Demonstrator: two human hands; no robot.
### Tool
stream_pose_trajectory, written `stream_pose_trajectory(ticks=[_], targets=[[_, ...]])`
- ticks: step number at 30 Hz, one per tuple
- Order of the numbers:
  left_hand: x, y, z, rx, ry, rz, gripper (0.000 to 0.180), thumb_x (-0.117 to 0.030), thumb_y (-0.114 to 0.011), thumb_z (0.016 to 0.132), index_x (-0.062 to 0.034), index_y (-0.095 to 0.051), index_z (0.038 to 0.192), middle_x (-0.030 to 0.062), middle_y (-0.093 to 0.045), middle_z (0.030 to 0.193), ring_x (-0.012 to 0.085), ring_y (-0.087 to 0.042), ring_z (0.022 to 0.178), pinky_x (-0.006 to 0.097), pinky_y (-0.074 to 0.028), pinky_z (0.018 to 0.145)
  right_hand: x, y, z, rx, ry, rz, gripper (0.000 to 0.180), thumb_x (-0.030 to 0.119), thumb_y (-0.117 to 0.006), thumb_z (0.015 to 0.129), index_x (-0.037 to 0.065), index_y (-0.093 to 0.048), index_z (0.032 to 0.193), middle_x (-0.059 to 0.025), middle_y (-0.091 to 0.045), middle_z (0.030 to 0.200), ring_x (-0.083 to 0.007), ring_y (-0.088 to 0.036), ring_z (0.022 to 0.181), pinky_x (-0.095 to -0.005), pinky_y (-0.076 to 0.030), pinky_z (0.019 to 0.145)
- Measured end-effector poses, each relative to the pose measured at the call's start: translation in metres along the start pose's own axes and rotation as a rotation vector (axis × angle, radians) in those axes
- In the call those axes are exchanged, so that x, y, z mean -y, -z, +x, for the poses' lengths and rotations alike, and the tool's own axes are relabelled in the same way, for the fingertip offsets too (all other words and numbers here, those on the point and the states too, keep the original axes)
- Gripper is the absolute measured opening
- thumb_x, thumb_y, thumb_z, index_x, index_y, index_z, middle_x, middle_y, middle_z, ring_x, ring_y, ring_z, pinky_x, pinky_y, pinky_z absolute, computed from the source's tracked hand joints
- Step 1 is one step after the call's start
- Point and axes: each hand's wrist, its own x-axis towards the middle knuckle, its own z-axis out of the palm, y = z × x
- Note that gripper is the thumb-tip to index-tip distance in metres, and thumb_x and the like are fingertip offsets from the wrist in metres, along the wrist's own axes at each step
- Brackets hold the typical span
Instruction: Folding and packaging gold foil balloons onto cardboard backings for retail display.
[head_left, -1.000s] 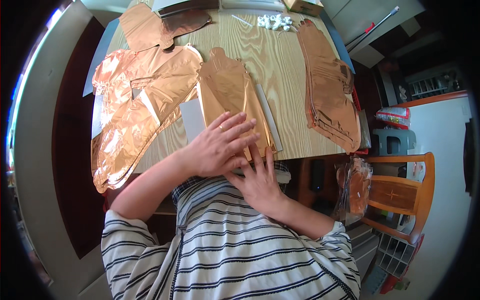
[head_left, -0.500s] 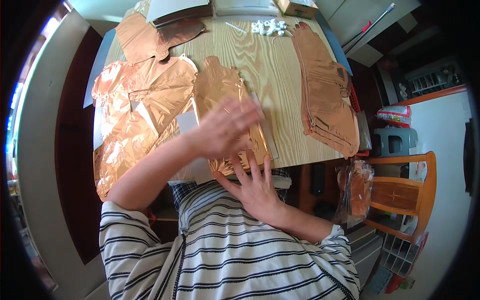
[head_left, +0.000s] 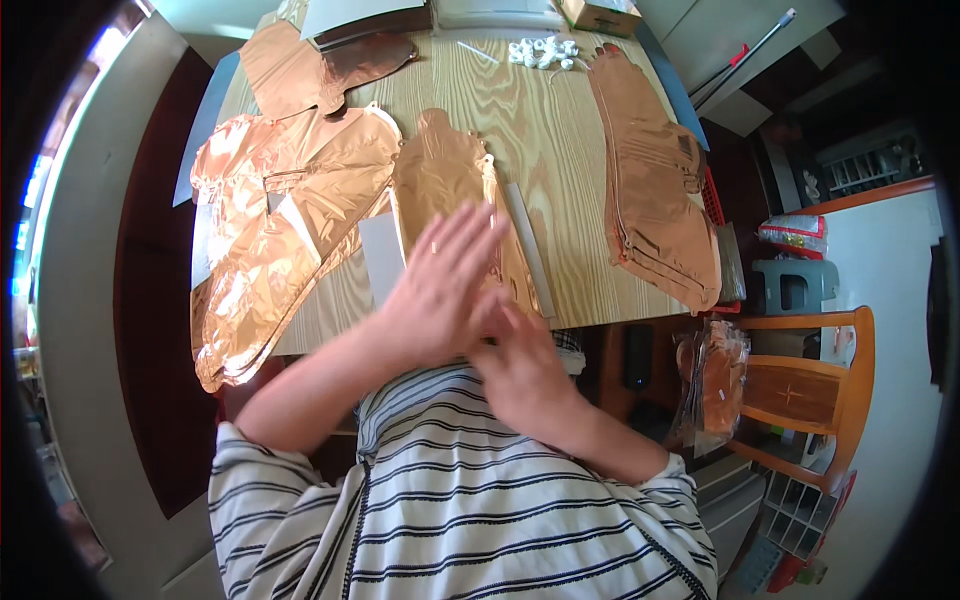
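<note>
A flat copper-coloured foil balloon [head_left: 440, 170] lies in front of me on a grey board [head_left: 533, 250], its near end covered by my hands. My left hand [head_left: 445, 285] reaches across it with fingers stretched out, slightly blurred, and holds nothing I can see. Close against its palm is my right hand [head_left: 530, 375], at the table's near edge; its fingertips are smeared and partly hidden behind the left hand. To the left is a spread of shiny flat foil balloons [head_left: 290, 190]. On the right rests a pile of flat copper foil balloons [head_left: 655, 180].
Several small white pieces [head_left: 543, 52] and a thin white stick [head_left: 478, 52] lie at the back of the wooden table [head_left: 565, 220]. Behind them stands a cardboard box [head_left: 603, 16]. A wooden chair [head_left: 800, 385] with bagged copper foil [head_left: 722, 370] is at the right.
My left hand has moved down and slightly left over the balloon. The right hand's spread fingers have drawn in beneath it. The foil on the left has shifted slightly.
</note>
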Motion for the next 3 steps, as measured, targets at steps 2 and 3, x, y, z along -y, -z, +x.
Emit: stream_pose_trajectory(ticks=[2, 3], targets=[[-0.014, -0.008, -0.026, 0.024, 0.033, 0.014, 0.083, -0.051, -0.055, 0.099, -0.0009, -0.026, 0.159, 0.0248, -0.029, 0.163, 0.0414, -0.025, 0.153, 0.055, -0.016, 0.124, -0.016, 0.015, -0.013, -0.119, -0.133, 0.322, 0.068, 0.011, -0.068, 0.081, 0.018, -0.048, 0.146, -0.0203, -0.034, 0.153, -0.0405, -0.045, 0.132, -0.0742, -0.034, 0.102], [-0.012, -0.020, -0.037, 0.042, 0.024, 0.067, 0.086, -0.057, -0.054, 0.098, -0.0019, -0.027, 0.159, 0.0239, -0.026, 0.164, 0.0403, -0.022, 0.154, 0.057, -0.012, 0.125, -0.014, 0.015, -0.015, -0.116, -0.138, 0.323, 0.068, 0.011, -0.068, 0.081, 0.018, -0.048, 0.146, -0.0203, -0.034, 0.153, -0.0405, -0.045, 0.132, -0.0742, -0.034, 0.102]])
